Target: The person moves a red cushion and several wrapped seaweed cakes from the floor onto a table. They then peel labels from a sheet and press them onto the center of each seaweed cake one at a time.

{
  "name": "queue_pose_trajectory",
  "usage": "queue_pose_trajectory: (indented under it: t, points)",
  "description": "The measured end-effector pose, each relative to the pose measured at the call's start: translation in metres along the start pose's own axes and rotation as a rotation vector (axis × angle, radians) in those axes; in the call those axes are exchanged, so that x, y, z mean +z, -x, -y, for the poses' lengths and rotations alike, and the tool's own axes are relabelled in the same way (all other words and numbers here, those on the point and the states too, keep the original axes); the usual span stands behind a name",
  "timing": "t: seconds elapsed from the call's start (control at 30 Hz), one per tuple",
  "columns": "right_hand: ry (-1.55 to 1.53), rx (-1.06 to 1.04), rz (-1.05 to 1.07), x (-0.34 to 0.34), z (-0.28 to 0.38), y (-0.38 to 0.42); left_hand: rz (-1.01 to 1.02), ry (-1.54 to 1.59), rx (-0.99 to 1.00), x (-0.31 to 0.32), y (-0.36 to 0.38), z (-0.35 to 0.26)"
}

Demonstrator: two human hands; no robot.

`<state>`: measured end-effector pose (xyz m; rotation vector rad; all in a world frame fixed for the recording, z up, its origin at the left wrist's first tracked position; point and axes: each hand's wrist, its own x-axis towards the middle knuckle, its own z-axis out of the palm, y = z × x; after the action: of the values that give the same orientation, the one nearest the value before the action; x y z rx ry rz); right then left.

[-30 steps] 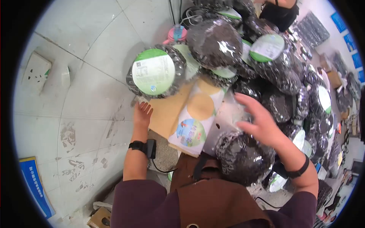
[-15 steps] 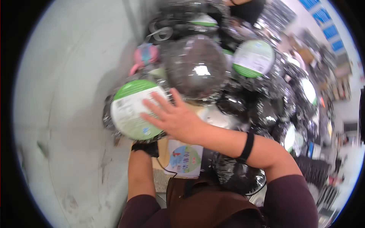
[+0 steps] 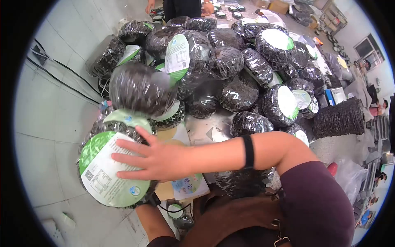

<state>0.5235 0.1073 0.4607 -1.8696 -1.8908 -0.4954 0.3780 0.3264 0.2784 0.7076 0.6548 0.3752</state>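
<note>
My right hand [image 3: 154, 158] lies with spread fingers on the white and green label [image 3: 109, 177] of a round package [image 3: 84, 152]. Clear plastic wraps the package's dark, shredded-looking contents, and its labelled face is toward me. Below it my left forearm [image 3: 154, 222] reaches up behind the package. The fingers of my left hand are hidden there, so their grip does not show. Just beyond, a second dark wrapped package [image 3: 142, 88] is blurred. Printed paper [image 3: 191, 187] with a colourful design lies right of the package, partly under my right arm.
Many similar wrapped packages [image 3: 238, 94] are heaped across the table. A dark ribbed roll [image 3: 339, 117] stands at the right. Black cables [image 3: 66, 78] run along the pale wall [image 3: 45, 152]. Another person [image 3: 183, 8] stands behind the heap.
The labelled package and my right hand appear lower and farther left, and the label has turned. My view has shifted too, showing more of the heap and the person behind it.
</note>
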Motion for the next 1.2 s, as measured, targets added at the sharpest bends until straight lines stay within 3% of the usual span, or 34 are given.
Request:
queue_pose_trajectory:
  t: [0.13, 0.23, 0.33, 0.4, 0.43, 0.47, 0.5, 0.57, 0.6, 0.67, 0.7, 0.73, 0.8, 0.83, 0.87, 0.93, 0.97, 1.0, 1.07, 1.13, 1.2]
  points:
    - [-0.054, 0.052, -0.086, -0.081, -0.010, 0.044, 0.140, -0.137, 0.066, 0.086, 0.047, -0.014]
    - [-0.122, 0.260, -0.200, -0.131, -0.033, 0.101, 0.225, -0.238, 0.183, 0.163, 0.051, -0.008]
    - [-0.170, 0.384, -0.453, -0.152, -0.053, 0.177, 0.208, -0.406, 0.491, 0.248, 0.030, 0.011]
    - [-0.259, 0.722, -0.579, -0.169, -0.038, 0.220, 0.115, -0.567, 0.773, 0.301, 0.020, 0.019]
    - [-0.838, 0.852, -0.723, -0.131, -0.065, 0.343, 0.080, -0.597, 0.869, 0.327, 0.032, 0.022]
    - [-1.381, 0.976, -1.005, -0.094, -0.091, 0.463, 0.000, -0.788, 1.015, 0.347, 0.034, 0.027]
    - [-1.410, 0.960, -0.972, -0.101, -0.082, 0.447, -0.003, -0.841, 1.073, 0.373, 0.052, 0.030]
    - [-0.968, 1.003, -1.182, -0.154, -0.041, 0.382, 0.183, -0.680, 1.118, 0.414, 0.092, 0.045]
    - [-0.738, 1.006, -1.275, -0.169, -0.033, 0.365, 0.299, -0.738, 1.019, 0.424, 0.090, 0.060]
    - [-0.791, 1.148, -1.397, -0.184, -0.046, 0.379, 0.423, -0.853, 0.891, 0.445, 0.080, 0.099]
    - [-0.609, 1.345, -1.413, -0.181, -0.061, 0.406, 0.434, -0.892, 0.692, 0.450, 0.074, 0.116]
    - [-0.442, 1.448, -1.366, -0.188, -0.067, 0.405, 0.445, -0.916, 0.496, 0.452, 0.065, 0.130]
    - [-0.228, 1.460, -1.118, -0.183, -0.096, 0.449, 0.405, -1.122, 0.295, 0.441, 0.039, 0.148]
    - [-0.036, 1.463, -0.928, -0.184, -0.098, 0.450, 0.368, -1.219, 0.373, 0.434, 0.035, 0.144]
    - [-0.047, 1.464, -0.919, -0.183, -0.103, 0.451, 0.314, -1.321, 0.456, 0.426, 0.033, 0.142]
    - [0.197, 1.462, -0.806, -0.181, -0.108, 0.451, 0.363, -1.433, 0.443, 0.412, 0.032, 0.123]
    - [0.108, 1.490, -0.951, -0.180, -0.108, 0.444, 0.352, -1.489, 0.490, 0.402, 0.026, 0.119]
    - [0.105, 1.491, -0.945, -0.180, -0.107, 0.436, 0.379, -1.521, 0.499, 0.392, 0.022, 0.112]
    - [0.342, 1.393, -1.035, -0.187, -0.105, 0.416, 0.445, -1.485, 0.605, 0.366, 0.008, 0.115]
    - [0.410, 1.251, -1.175, -0.190, -0.090, 0.364, 0.613, -1.329, 0.577, 0.340, -0.004, 0.126]
    - [0.703, 1.043, -0.781, -0.181, -0.093, 0.342, 0.822, -1.113, 0.449, 0.320, 0.004, 0.122]
